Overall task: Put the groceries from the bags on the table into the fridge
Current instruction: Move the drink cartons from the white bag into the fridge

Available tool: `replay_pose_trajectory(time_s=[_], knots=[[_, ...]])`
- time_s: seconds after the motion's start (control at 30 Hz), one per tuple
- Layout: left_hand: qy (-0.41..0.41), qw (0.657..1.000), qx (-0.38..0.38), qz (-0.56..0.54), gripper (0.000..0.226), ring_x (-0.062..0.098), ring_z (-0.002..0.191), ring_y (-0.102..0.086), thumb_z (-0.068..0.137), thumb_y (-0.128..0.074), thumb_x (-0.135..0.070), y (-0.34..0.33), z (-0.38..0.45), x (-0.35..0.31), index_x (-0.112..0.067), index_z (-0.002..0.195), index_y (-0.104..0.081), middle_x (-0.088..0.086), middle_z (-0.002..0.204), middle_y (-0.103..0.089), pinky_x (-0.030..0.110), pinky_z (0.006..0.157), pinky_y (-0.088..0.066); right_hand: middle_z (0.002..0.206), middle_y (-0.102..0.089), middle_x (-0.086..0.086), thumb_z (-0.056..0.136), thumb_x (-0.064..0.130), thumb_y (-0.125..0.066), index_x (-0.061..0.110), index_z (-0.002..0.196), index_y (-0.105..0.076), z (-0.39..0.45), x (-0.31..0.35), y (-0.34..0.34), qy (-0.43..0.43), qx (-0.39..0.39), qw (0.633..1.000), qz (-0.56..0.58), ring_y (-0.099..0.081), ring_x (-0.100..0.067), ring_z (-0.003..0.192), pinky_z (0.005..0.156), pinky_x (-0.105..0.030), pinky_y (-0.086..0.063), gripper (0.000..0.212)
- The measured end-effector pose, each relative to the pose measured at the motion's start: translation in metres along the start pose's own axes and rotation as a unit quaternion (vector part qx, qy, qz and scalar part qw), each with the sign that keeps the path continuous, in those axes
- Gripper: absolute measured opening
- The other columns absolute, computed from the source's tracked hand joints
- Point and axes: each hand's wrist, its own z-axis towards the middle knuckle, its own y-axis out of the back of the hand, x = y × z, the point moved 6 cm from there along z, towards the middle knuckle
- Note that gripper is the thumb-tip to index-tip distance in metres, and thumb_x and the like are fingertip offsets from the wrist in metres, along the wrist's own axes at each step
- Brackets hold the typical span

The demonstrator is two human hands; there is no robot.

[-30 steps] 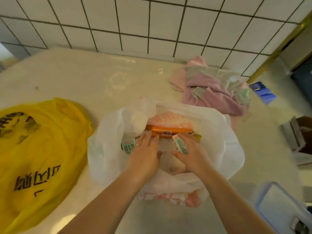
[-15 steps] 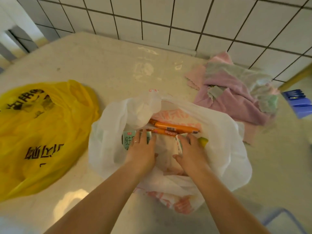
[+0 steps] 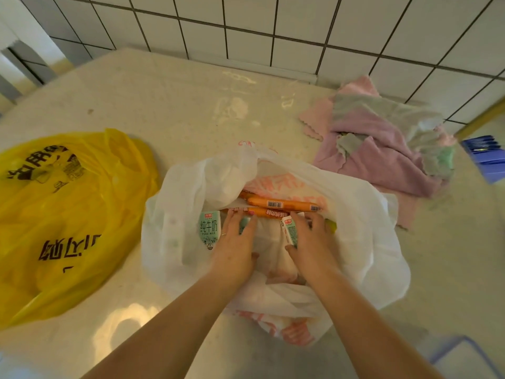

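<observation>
A white plastic bag (image 3: pixel 175 214) lies open on the table in front of me. Inside it are orange sausage sticks (image 3: pixel 281 205) and small milk cartons. One milk carton (image 3: pixel 209 228) stands uncovered at the left of the bag. My left hand (image 3: pixel 235 242) lies with straight fingers over another carton beside it, fingertips touching a sausage. My right hand (image 3: pixel 311 242) grips a milk carton (image 3: pixel 289 231) between thumb and fingers. A small yellow-green item (image 3: pixel 330 225) peeks out past the right fingers.
A yellow plastic bag (image 3: pixel 68 214) with black print lies at the left. Crumpled pink and grey cloths (image 3: pixel 382 151) sit at the back right by the tiled wall. Beyond the table's right edge is a blue object (image 3: pixel 489 157). The pale table (image 3: pixel 177 110) stretches behind the bags.
My view has swung left and closer to the bag. More of the left milk carton shows beside my left hand. Both hands stay inside the white bag, barely shifted.
</observation>
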Motion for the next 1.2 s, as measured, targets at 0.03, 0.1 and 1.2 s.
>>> replay_pose_trajectory(time_s=[0.03,0.1,1.2], knots=[[0.02,1.0,-0.002,-0.016,0.081,0.023,0.144,0.011,0.088,-0.06,-0.018,-0.001,-0.001,0.001,-0.026,0.15,-0.008,0.004,0.157,0.007,0.038,0.112,-0.023,0.146,-0.021,-0.005,0.083,0.03,-0.066,0.026,0.142,-0.027,0.0,0.001,-0.001,0.0,0.003,1.0,-0.008,-0.032,-0.027,0.128,0.1,-0.038,-0.04,0.071],[0.047,0.998,-0.005,-0.038,0.084,0.027,0.145,0.006,0.088,-0.059,-0.015,-0.001,-0.003,0.0,-0.028,0.149,-0.004,0.006,0.157,0.014,0.039,0.108,-0.03,0.147,-0.021,-0.005,0.084,0.029,-0.065,0.026,0.142,-0.026,0.0,0.001,-0.003,-0.005,0.011,1.0,-0.014,-0.036,-0.028,0.126,0.097,-0.038,-0.042,0.07],[0.076,0.928,-0.13,-0.341,0.061,0.004,0.101,-0.051,0.073,-0.075,-0.014,0.042,-0.02,0.001,-0.024,0.125,-0.046,-0.014,0.107,-0.051,0.014,0.076,-0.038,0.122,-0.048,0.0,0.071,0.023,-0.073,0.021,0.131,-0.037,-0.011,0.001,0.034,0.022,-0.085,0.977,0.195,-0.052,-0.019,0.108,0.083,-0.029,-0.045,0.07]])
